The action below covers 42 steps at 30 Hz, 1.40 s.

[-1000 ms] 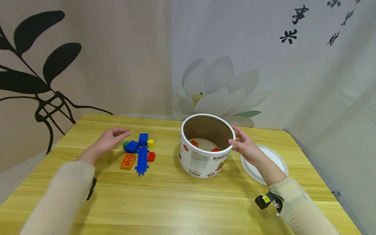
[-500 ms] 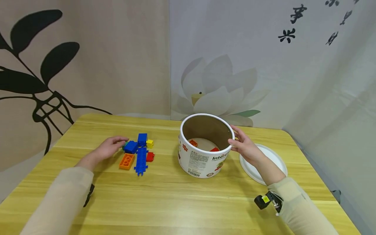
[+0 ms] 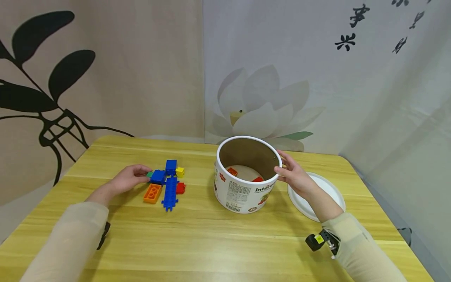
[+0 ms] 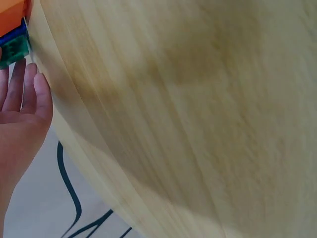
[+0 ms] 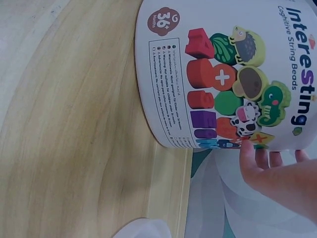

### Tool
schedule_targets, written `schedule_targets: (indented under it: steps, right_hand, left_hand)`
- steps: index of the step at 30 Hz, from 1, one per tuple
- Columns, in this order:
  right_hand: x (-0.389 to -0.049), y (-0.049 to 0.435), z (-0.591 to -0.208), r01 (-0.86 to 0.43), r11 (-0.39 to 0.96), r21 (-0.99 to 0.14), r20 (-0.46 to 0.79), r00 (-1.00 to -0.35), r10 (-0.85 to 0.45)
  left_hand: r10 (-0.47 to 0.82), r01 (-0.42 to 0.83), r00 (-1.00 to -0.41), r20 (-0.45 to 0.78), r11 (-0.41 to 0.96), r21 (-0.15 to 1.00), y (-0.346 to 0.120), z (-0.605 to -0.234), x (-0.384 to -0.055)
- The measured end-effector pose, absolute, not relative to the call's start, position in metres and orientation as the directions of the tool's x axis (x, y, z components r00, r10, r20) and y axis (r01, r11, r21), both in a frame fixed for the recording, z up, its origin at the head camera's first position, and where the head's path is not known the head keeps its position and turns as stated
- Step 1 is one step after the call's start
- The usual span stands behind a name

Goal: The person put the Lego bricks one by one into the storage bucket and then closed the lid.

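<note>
My left hand [image 3: 129, 179] pinches a small green building block [image 4: 16, 50] at the left side of a group of toy blocks. Right beside it sit a blue block [image 3: 157, 177] and an orange block [image 3: 152, 194]. A long blue piece [image 3: 170, 193] lies to their right, with another blue block [image 3: 171, 167] at its far end. My right hand [image 3: 297, 179] rests against the outer right wall of a white round tub [image 3: 237, 194], thumb and fingertips touching it with the fingers fairly straight. Inside the tub lie an orange block [image 3: 232, 171] and a red piece [image 3: 258, 179].
A yellow block [image 3: 180, 172] and a red block [image 3: 181, 188] lie beside the long blue piece. A white round lid [image 3: 327, 192] lies flat right of the tub. Behind the wooden table [image 3: 211, 246] hangs a printed curtain [image 3: 158, 78].
My left hand has come down and right onto the green block, and its fingers have closed on it. My right hand and the tub have stayed in place.
</note>
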State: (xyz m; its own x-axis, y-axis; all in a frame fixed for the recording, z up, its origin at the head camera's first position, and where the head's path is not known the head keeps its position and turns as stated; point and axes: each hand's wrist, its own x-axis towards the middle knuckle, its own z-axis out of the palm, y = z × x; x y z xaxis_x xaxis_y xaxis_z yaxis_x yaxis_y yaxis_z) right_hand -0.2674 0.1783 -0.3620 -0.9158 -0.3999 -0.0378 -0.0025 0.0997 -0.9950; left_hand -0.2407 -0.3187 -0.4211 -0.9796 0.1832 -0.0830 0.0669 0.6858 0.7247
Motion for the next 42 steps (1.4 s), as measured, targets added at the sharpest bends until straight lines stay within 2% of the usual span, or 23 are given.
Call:
schedule_targets:
  steps: [13,21,32,42]
  right_hand:
    - [-0.267,0.178,-0.362,-0.003,0.099,-0.995,-0.037,-0.915,-0.401]
    - [-0.268,0.178,-0.363,-0.010,0.108,-0.994,-0.034,-0.918,-0.395]
    - [-0.269,0.179,-0.364,-0.021,0.113,-0.993,-0.026,-0.915,-0.404]
    - [-0.269,0.179,-0.364,-0.017,0.101,-0.995,-0.026,-0.912,-0.409]
  left_hand:
    - [0.135,0.016,-0.986,-0.100,0.669,0.743,-0.327,-0.408,-0.235]
    - [0.133,0.027,-0.988,-0.078,0.646,0.763,-0.323,-0.391,-0.236]
    - [0.118,0.036,-0.992,-0.047,0.614,0.788,-0.303,-0.368,-0.246]
    - [0.168,0.105,-0.986,0.002,0.608,0.787,-0.273,-0.342,-0.255]
